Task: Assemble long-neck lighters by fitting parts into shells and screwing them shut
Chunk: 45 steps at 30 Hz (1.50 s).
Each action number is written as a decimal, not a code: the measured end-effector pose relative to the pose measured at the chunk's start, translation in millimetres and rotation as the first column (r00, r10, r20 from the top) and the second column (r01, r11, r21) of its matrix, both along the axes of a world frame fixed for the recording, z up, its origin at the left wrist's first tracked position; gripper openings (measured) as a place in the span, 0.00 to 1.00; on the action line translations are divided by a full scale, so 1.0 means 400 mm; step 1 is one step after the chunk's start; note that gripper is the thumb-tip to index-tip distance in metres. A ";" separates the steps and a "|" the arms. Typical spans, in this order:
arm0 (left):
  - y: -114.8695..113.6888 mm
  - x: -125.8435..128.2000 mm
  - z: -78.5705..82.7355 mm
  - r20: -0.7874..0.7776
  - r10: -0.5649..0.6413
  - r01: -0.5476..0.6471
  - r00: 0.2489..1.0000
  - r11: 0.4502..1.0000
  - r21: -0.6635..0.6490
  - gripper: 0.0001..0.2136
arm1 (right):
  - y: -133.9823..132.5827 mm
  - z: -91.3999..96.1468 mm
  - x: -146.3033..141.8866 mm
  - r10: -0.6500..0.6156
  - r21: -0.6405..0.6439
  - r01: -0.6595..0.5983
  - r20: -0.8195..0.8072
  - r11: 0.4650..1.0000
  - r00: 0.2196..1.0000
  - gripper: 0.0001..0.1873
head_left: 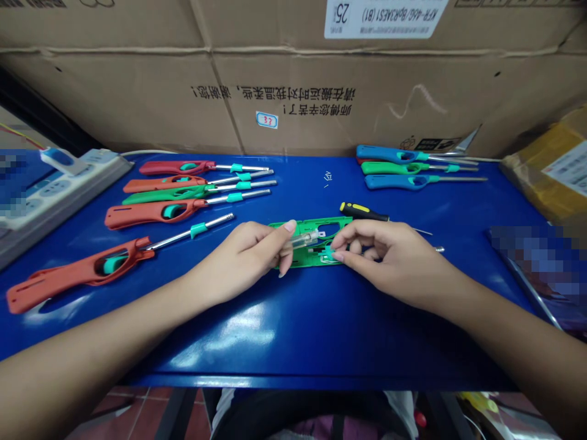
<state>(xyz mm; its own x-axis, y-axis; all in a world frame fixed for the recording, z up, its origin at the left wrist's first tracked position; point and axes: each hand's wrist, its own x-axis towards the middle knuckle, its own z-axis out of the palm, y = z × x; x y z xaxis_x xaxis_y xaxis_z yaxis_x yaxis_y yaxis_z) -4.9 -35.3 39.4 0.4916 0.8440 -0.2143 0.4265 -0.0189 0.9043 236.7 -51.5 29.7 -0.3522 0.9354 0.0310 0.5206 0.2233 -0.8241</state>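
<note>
My left hand (261, 250) pinches a clear plastic lighter fuel tank (305, 239) between thumb and fingers, above the left part of an opened green lighter casing (308, 260). The two casing halves lie flat on the table, one above the other. At the casing's right end my right hand (376, 247) is closed, thumb and fingertips on a teal trigger piece (328, 253) with thin wire by it. A metal lighter tube (439, 249) shows only its tip beyond my right hand. Just behind that hand lies a black and yellow screwdriver (364, 211), its shaft partly hidden.
Several red and green lighters (156, 212) lie at the left, the nearest a red one (77, 275) with its casing seam parted. Blue and green lighters (398, 181) lie back right. A power strip (59, 183) borders the left; a cardboard box (293, 122) walls the back.
</note>
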 end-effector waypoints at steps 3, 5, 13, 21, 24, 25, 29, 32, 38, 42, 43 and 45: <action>0.006 0.002 -0.001 0.062 -0.036 0.047 0.997 0.981 -0.191 0.31 | -0.006 0.003 0.001 0.019 -0.083 -0.021 -0.027 0.996 0.999 0.04; 0.009 0.001 -0.003 0.043 -0.049 0.057 0.998 0.975 -0.217 0.31 | -0.009 0.009 0.000 0.015 -0.172 -0.031 -0.094 0.985 0.995 0.03; -0.003 0.002 0.001 -0.152 -0.084 0.097 0.985 0.992 0.085 0.30 | -0.008 0.015 -0.007 -0.011 -0.257 -0.044 -0.210 0.965 0.978 0.09; -0.005 0.000 -0.006 -0.204 -0.092 0.129 0.975 0.976 0.174 0.31 | -0.007 0.010 -0.007 0.096 -0.187 -0.111 -0.086 0.976 0.992 0.09; -0.003 -0.001 -0.007 -0.202 -0.100 0.134 0.974 0.977 0.166 0.31 | -0.005 0.008 -0.007 0.111 -0.114 -0.114 -0.033 0.987 0.993 0.08; -0.003 -0.001 -0.007 -0.201 -0.103 0.137 0.974 0.977 0.163 0.31 | -0.004 0.008 -0.006 0.111 -0.105 -0.112 -0.021 0.988 0.994 0.08; -0.003 -0.001 -0.004 -0.189 -0.104 0.138 0.976 0.975 0.175 0.31 | -0.007 0.009 -0.005 0.084 -0.161 -0.093 -0.060 0.983 0.995 0.06; -0.002 0.000 -0.002 -0.178 -0.097 0.132 0.979 0.972 0.195 0.30 | -0.012 0.013 -0.003 0.035 -0.196 -0.055 -0.106 0.979 0.994 0.04; 0.002 0.000 -0.005 -0.169 -0.086 0.118 0.982 0.975 0.187 0.30 | -0.013 0.012 0.003 0.062 -0.183 -0.086 -0.133 0.979 0.989 0.03; 0.001 -0.001 -0.006 -0.165 -0.083 0.113 0.983 0.977 0.180 0.30 | -0.011 0.012 0.005 0.093 -0.144 -0.106 -0.094 0.984 0.991 0.05; 0.000 0.000 -0.006 -0.166 -0.083 0.112 0.983 0.978 0.177 0.30 | -0.010 0.013 0.004 0.094 -0.133 -0.105 -0.086 0.986 0.992 0.06; 0.000 0.001 -0.006 -0.170 -0.084 0.113 0.982 0.979 0.171 0.30 | -0.009 0.014 0.002 0.092 -0.116 -0.099 -0.070 0.988 0.993 0.07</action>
